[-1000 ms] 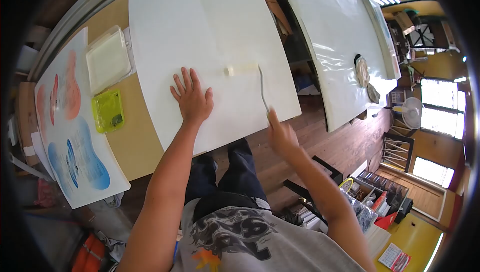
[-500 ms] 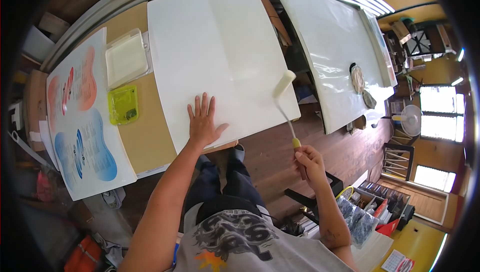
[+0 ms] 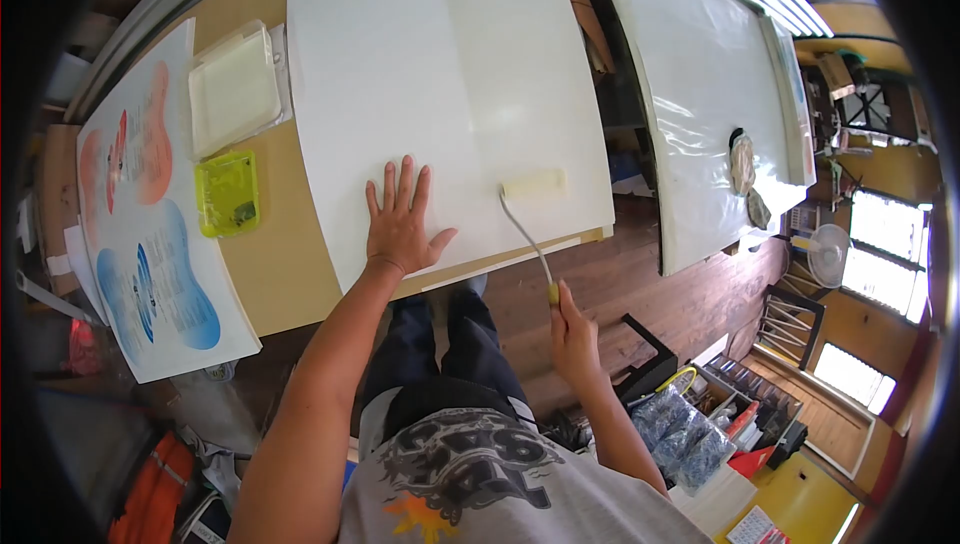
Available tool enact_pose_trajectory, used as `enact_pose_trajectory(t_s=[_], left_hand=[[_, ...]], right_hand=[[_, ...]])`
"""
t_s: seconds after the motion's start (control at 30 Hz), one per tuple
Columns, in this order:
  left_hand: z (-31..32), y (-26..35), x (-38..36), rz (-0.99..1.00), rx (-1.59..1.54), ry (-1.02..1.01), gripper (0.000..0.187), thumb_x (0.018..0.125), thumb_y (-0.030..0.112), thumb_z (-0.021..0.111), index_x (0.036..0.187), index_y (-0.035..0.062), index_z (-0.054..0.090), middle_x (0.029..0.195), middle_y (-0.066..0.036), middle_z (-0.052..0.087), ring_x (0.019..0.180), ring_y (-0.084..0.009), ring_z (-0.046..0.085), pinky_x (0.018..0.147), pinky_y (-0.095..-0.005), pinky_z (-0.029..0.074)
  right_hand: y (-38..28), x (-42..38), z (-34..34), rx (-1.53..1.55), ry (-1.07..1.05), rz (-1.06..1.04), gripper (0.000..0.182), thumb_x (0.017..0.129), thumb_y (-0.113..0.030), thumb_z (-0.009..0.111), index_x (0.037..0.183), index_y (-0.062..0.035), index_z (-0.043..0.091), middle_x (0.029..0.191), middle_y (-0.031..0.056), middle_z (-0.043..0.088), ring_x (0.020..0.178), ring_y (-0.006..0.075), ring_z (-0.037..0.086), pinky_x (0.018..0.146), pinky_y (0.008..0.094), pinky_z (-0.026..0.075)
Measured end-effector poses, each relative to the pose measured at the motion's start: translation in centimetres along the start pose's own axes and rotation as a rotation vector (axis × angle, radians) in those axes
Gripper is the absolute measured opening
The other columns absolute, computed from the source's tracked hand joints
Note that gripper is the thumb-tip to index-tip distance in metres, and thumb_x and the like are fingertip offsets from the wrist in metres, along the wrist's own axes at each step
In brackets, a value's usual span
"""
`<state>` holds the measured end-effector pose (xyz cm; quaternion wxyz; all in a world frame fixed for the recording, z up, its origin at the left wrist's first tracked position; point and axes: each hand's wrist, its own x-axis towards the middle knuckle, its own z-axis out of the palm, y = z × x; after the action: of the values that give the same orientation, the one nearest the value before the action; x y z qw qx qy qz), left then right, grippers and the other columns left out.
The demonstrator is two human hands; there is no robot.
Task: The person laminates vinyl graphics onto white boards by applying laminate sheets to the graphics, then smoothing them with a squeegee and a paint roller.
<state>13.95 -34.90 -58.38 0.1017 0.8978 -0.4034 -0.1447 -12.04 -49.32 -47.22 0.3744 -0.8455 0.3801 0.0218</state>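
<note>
My left hand (image 3: 398, 224) lies flat with spread fingers on a large white sheet (image 3: 380, 64), near its front edge. My right hand (image 3: 575, 339) is wrapped round the handle of a small paint roller (image 3: 535, 185). The roller's pale sleeve lies over the right front part of the sheet and seems to rest on it. Its bent metal rod runs back to a yellow-ended handle. Left of the sheet are a white rectangular tray (image 3: 235, 87) and a yellow-green plastic tray (image 3: 228, 194) with a dark patch inside.
Printed sheets with red and blue shapes (image 3: 150, 274) lie at the left on a brown board (image 3: 285, 274). To the right, across a gap, a second table has a glossy white surface (image 3: 690, 94) bearing a wrapped object (image 3: 741, 164). A fan (image 3: 827, 256) stands beyond.
My right hand has brought the roller left and down from above the sheet's right edge to its surface. The left hand stays flat on the sheet, and the view has shifted slightly.
</note>
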Motion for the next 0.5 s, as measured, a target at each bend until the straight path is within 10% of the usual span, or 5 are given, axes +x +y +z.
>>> enact_pose_trajectory(t_s=[0.17,0.5], left_hand=[[0.7,-0.1,0.1,0.019,-0.009,0.037,0.100,0.084,0.064,0.057,0.156,0.0071,0.018,0.163,-0.019,0.009,0.150,-0.0421,0.009,0.116,-0.0648,0.008],[0.6,0.0,-0.2,0.014,-0.013,0.027,0.100,0.084,0.064,0.056,0.156,0.0069,0.018,0.163,-0.019,0.009,0.150,-0.0424,0.009,0.116,-0.0642,0.009]], right_hand=[[-4.8,13.8,1.9,-0.052,0.114,-0.198,0.034,0.098,-0.011,0.051,0.126,0.0068,0.057,0.086,0.0324,0.061,0.072,0.0406,0.066,0.063,0.0408,0.050],[-0.5,-5.0,0.1,0.010,0.009,0.047,0.039,0.098,-0.006,0.050,0.136,0.0041,0.051,0.077,0.0283,0.059,0.065,0.0356,0.064,0.061,0.0355,0.049]])
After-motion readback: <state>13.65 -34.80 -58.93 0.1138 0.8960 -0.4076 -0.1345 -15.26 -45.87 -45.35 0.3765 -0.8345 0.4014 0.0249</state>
